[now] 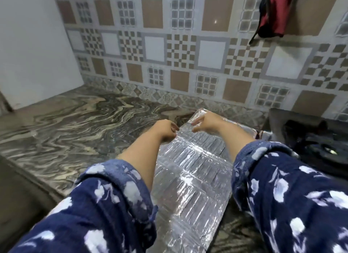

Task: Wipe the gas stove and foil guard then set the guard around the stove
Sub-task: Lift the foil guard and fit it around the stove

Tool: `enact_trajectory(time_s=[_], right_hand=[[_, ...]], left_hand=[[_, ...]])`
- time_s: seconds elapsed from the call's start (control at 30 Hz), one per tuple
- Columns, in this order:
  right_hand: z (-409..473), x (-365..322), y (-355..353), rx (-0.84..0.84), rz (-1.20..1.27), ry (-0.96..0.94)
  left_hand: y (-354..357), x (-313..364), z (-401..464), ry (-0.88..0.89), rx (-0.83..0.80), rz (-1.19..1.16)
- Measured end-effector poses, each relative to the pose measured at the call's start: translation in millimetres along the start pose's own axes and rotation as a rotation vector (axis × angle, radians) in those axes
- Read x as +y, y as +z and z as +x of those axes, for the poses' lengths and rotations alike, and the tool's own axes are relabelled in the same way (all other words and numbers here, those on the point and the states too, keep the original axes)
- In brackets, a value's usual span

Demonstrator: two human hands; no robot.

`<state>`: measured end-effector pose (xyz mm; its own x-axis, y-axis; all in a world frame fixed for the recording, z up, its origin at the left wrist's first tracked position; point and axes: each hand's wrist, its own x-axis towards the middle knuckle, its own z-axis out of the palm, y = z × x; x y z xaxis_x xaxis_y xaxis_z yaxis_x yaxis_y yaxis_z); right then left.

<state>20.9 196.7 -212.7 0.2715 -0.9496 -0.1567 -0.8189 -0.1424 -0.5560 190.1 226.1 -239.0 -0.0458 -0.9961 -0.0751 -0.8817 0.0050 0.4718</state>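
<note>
- Closest to the camera, two sleeves (105, 205) in dark blue with a white flower print are seen, both rolled back so the forearms are bare.
- Between the arms, the foil guard (190, 179) is laid flat on the counter (71, 130), a long crinkly silver sheet with ribbed panels, stretched away from the near edge toward the wall.
- A folded-over layer seems to be stacked at its far end, though the exact fold can't really be made out.
- The left hand (165, 129) is placed at the guard's left edge near the far end, fingers curled in and pinched on the foil rim.
- The right hand (204, 122) is set just beside it on the far part of the sheet, fingers bent and spread a bit, tips pressed on the foil; whether anything is actually gripped there can't be told.
- The two hands are kept close together, not touching.
- Off to the right, the gas stove (310, 139) is parked on the counter, dark and glossy, partly cut off by the frame. The guard is beside it, not around it.
- The counter is a swirly grey and brown marble.
- Behind everything, the tiled wall (169, 51) is covered in checkered brown, grey and white squares.
- Up top right, a red and black bag (273, 13) is hung against the tiles.
</note>
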Motion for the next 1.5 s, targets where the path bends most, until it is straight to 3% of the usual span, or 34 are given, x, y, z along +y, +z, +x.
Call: enact_trajectory(time_s=[0.13,0.33,0.57,0.9,1.07,1.23,1.5], right_hand=[[3.2,-12.2,67.3,-0.132,-0.025,-0.059],[27.3,-16.4,140.9,-0.22,-0.098,-0.111],[69.8,-22.8,182.8,-0.166,-0.263,-0.246],[118.1,-10.1,175.5,-0.149,-0.441,-0.416],[121.3,-24.7,169.8,-0.176,-0.393,-0.429],[116.4,-47.6,160.2,-0.226,-0.139,-0.473],[113.6,-88.1,128.0,-0.142,-0.189,-0.583]], left_hand=[[25.0,-69.9,-40.1,-0.159,-0.048,-0.004],[62.8,-141.1,-83.1,-0.3,0.008,0.024],[86.8,-159.6,-99.2,-0.439,0.14,0.002],[86.9,-157.2,-91.7,-0.56,0.193,-0.024],[82.2,-157.8,-89.8,-0.575,0.185,-0.029],[66.1,-160.3,-96.8,-0.559,0.279,-0.147],[-21.3,-175.9,-116.4,-0.534,0.45,-0.047]])
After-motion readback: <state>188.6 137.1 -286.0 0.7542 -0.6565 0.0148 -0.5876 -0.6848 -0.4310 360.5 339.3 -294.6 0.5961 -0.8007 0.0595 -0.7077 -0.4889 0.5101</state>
